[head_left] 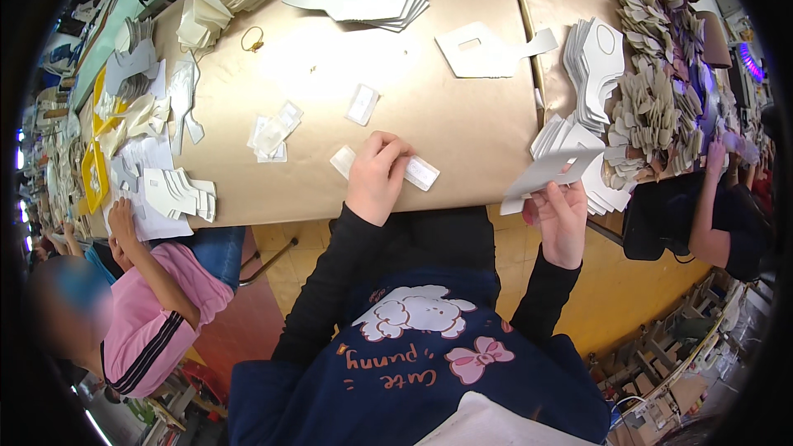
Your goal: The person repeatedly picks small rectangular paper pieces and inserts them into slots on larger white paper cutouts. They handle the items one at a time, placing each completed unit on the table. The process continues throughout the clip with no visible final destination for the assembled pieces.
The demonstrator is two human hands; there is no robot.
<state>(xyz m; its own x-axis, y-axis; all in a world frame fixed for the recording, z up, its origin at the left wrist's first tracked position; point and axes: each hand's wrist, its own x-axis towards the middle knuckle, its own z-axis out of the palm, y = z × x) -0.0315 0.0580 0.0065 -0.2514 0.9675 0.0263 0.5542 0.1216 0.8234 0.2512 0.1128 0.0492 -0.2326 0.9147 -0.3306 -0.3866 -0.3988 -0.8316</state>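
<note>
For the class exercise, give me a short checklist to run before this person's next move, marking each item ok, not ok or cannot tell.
1. Right hand has a grip on the flat white piece with a rectangular cutout: ok.
2. Left hand is at the small white rectangular slip on its right: ok.
3. Left fingers firmly pinch that slip: cannot tell.
4. Small whitish rectangles in the pile lie separated: not ok, they overlap.
5. White paddle-shaped piece with a cutout lies apart from both hands: ok.
6. Thin yellowish-brown loop is clear of both hands: ok.
</note>
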